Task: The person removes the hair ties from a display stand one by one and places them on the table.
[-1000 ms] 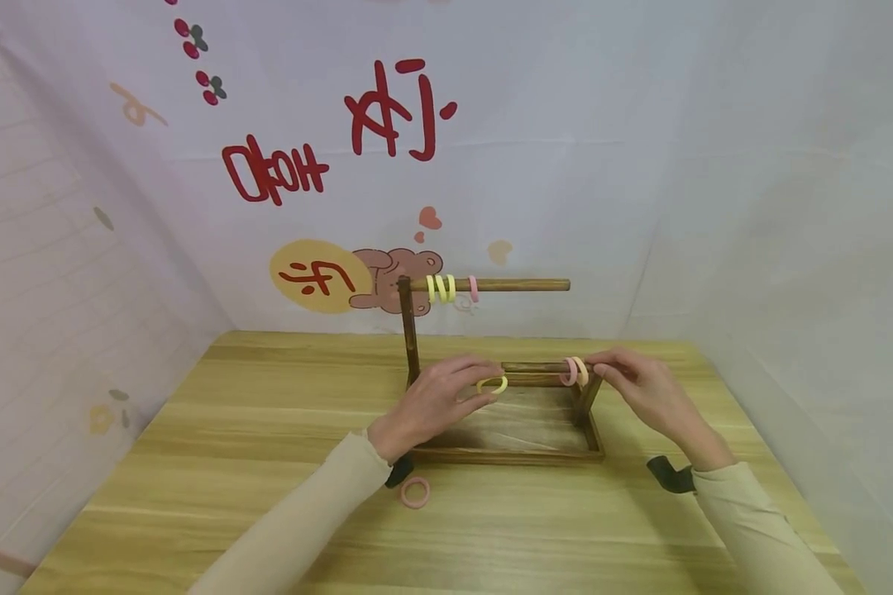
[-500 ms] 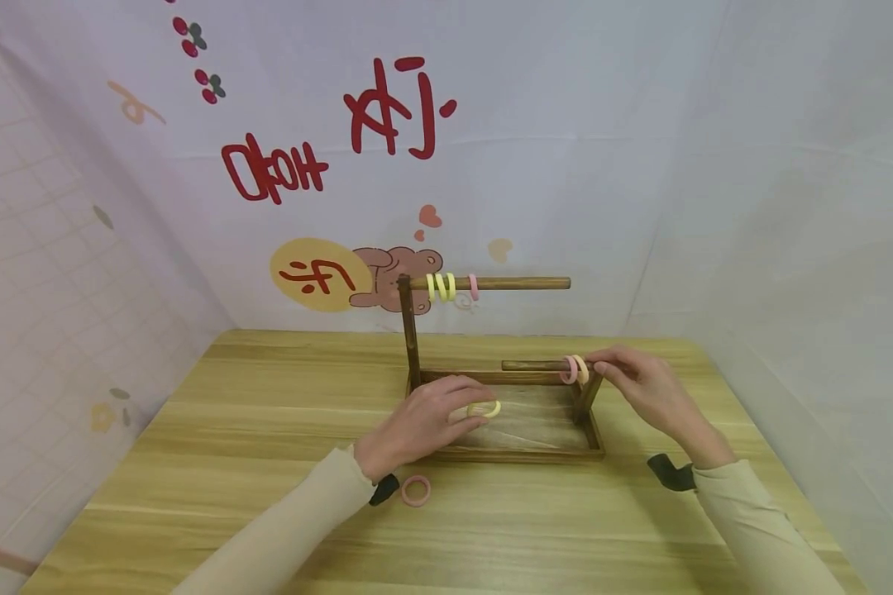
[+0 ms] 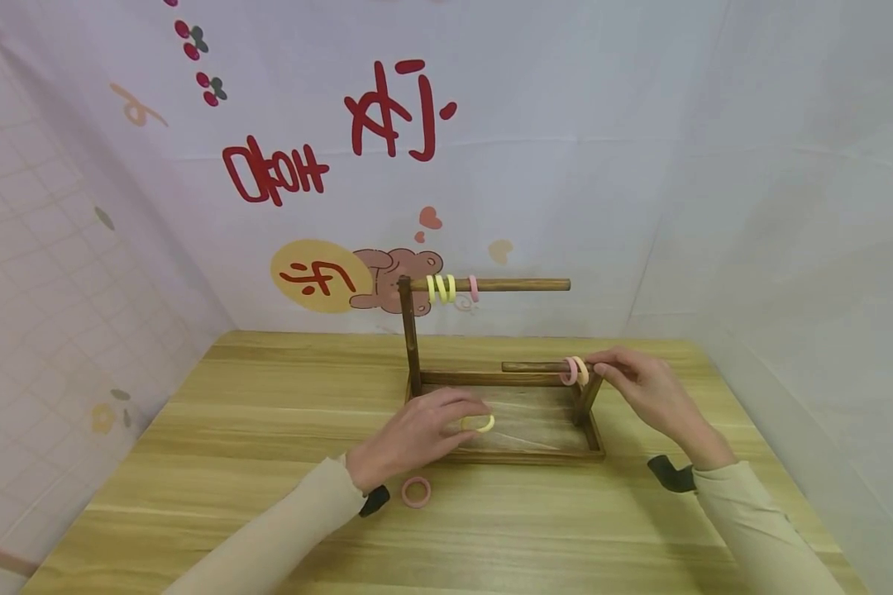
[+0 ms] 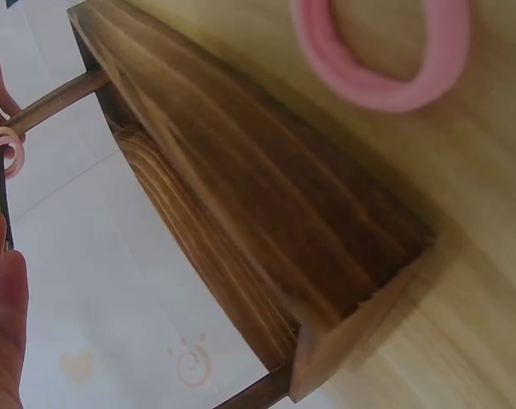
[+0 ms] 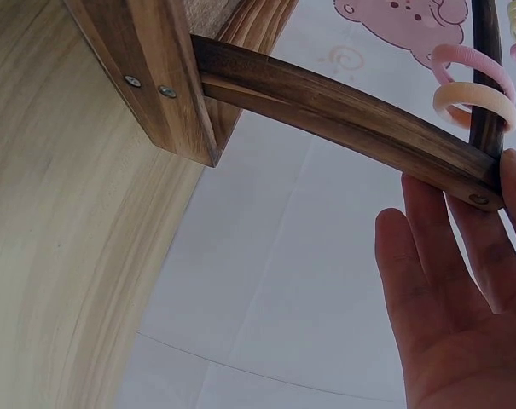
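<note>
A yellow ring is pinched by the part-closed left hand, seen against the wooden tray. Towards three o'clock from it, the top of the short post is clasped by the right hand. At the left hand's six o'clock, a pink ring is borne by the table.

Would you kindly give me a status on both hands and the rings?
Left hand pinching yellow ring, off both rods. Right hand holding short post. Pink ring loose on table. Nothing apparently obstructing.

From above, the head view looks forward and down; both wrist views, tilted, share the rack close up.
</note>
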Tool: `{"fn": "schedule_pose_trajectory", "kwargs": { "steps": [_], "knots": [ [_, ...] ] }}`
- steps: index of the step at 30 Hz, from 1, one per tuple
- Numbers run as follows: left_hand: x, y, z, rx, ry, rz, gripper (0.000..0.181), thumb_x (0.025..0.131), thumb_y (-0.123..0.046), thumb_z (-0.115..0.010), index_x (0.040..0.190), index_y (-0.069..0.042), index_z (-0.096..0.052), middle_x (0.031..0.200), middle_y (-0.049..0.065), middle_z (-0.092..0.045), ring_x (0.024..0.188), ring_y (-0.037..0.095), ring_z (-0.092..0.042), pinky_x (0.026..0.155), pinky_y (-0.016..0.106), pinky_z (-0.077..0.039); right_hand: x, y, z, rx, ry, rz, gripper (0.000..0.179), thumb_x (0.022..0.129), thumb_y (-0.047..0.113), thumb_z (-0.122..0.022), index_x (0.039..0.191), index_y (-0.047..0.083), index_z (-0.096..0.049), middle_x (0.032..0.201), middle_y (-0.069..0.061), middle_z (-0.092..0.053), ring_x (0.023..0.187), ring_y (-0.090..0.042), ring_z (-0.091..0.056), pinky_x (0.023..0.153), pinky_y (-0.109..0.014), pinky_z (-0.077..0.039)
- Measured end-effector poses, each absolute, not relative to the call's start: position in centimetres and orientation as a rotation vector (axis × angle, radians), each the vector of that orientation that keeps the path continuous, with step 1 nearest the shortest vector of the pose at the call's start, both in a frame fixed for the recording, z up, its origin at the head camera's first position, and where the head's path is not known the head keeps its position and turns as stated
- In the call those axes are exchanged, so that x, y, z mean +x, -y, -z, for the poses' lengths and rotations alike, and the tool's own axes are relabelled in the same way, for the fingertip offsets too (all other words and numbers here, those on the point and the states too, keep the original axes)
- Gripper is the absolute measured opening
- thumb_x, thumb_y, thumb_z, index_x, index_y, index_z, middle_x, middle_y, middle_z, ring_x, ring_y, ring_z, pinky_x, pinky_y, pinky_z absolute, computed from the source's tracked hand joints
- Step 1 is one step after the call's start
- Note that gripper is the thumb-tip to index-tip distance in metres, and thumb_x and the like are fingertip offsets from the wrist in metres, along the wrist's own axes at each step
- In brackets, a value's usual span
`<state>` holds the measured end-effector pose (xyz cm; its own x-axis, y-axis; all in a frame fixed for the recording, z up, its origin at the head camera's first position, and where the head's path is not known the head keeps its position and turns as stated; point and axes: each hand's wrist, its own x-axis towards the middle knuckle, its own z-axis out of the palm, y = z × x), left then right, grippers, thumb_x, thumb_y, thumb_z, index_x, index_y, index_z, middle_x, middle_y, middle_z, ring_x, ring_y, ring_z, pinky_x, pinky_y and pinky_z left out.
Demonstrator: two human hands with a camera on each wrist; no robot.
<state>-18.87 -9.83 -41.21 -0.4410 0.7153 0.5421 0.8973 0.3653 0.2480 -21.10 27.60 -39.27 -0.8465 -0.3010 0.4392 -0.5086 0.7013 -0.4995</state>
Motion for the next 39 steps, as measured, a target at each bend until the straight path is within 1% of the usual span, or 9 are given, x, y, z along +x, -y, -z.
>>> {"fn": "schedule_pose_trajectory", "kwargs": {
  "steps": [6,8,13,20,26,34,39],
  "knots": [
    [-18.2,10.4,41.6,-1.425,2.345,0.714,0.034,0.093,-0.016,-0.080,0.125,-0.012,-0.072,0.126,0.001,-0.069,0.116,0.015,-0.066,0.099,0.023,-0.053,-21.0,-27.5,39.2,0.633,2.588,-0.880,0.018,0.104,0.013,-0.065,0.117,0.012,-0.077,0.111,-0.004,-0.077,0.097,-0.021,-0.073,0.078,-0.025,-0.058],
    [-18.0,10.6,41.7,-1.430,2.360,0.723,0.034,0.093,-0.016,-0.080,0.125,-0.012,-0.072,0.126,0.001,-0.069,0.114,0.014,-0.066,0.098,0.023,-0.053,-21.0,-27.5,39.2,0.639,2.584,-0.875,0.017,0.104,0.013,-0.065,0.117,0.012,-0.077,0.111,-0.004,-0.077,0.097,-0.022,-0.073,0.077,-0.026,-0.059],
    [-17.5,11.0,42.2,-1.463,2.366,0.748,0.035,0.092,-0.014,-0.081,0.125,-0.011,-0.072,0.125,0.000,-0.069,0.116,0.014,-0.065,0.098,0.023,-0.053,-20.9,-27.5,39.2,0.657,2.570,-0.867,0.017,0.103,0.011,-0.065,0.116,0.011,-0.077,0.110,-0.004,-0.077,0.096,-0.021,-0.073,0.076,-0.026,-0.059],
    [-17.0,11.3,43.2,-1.489,2.370,0.753,0.036,0.090,-0.012,-0.083,0.124,-0.010,-0.072,0.126,0.004,-0.069,0.118,0.017,-0.065,0.099,0.025,-0.053,-20.9,-27.5,39.2,0.655,2.566,-0.855,0.017,0.103,0.009,-0.066,0.116,0.011,-0.077,0.110,-0.004,-0.078,0.096,-0.020,-0.073,0.076,-0.026,-0.059],
    [-16.5,11.5,43.9,-1.477,2.416,0.774,0.038,0.087,-0.010,-0.085,0.123,-0.011,-0.073,0.126,0.002,-0.069,0.118,0.017,-0.065,0.100,0.025,-0.053,-20.9,-27.5,39.1,0.649,2.577,-0.853,0.017,0.103,0.010,-0.066,0.116,0.011,-0.077,0.110,-0.004,-0.078,0.096,-0.021,-0.073,0.076,-0.028,-0.059],
    [-15.7,11.8,44.7,-1.437,2.618,0.730,0.039,0.094,-0.016,-0.079,0.131,-0.010,-0.069,0.130,0.002,-0.067,0.122,0.016,-0.062,0.103,0.030,-0.052,-20.9,-27.5,39.1,0.651,2.579,-0.857,0.018,0.103,0.010,-0.066,0.116,0.010,-0.077,0.111,-0.004,-0.077,0.097,-0.021,-0.073,0.077,-0.028,-0.059],
    [-15.5,12.2,45.3,-1.452,2.636,0.688,0.039,0.094,-0.017,-0.079,0.131,-0.011,-0.069,0.128,0.001,-0.068,0.119,0.014,-0.063,0.102,0.028,-0.052,-20.8,-27.5,39.1,0.648,2.581,-0.857,0.018,0.103,0.010,-0.066,0.117,0.011,-0.077,0.111,-0.004,-0.077,0.097,-0.019,-0.072,0.076,-0.028,-0.059]
  ]
}}
